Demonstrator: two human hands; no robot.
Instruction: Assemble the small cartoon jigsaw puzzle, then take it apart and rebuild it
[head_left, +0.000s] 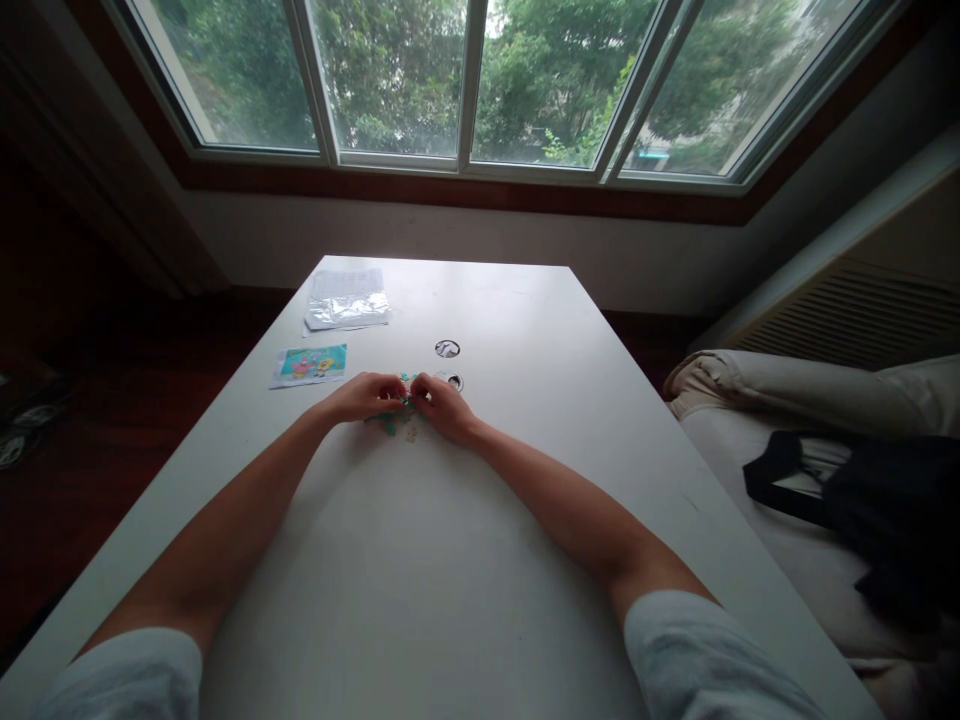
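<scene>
Small teal and pale pieces [389, 424], like jigsaw puzzle pieces, lie in a loose cluster on the white table [420, 560]. My left hand [369, 396] reaches in from the left over the cluster, fingers pinched together. From the other side my right hand [441, 404] meets it, thumb and fingers also closed, nearly touching the left fingertips. Whatever sits in either pinch is too small to make out. A few pale pieces [411, 434] show just below the hands. Left of them lies a colourful picture card [311, 365] with cartoon figures on turquoise.
A clear plastic bag with papers [346, 300] lies at the table's far left. Beyond my right hand are a round dark-rimmed disc [448, 348] and a second round item [455, 382], partly covered. A sofa [735, 440] with dark clothing [885, 510] stands to the right.
</scene>
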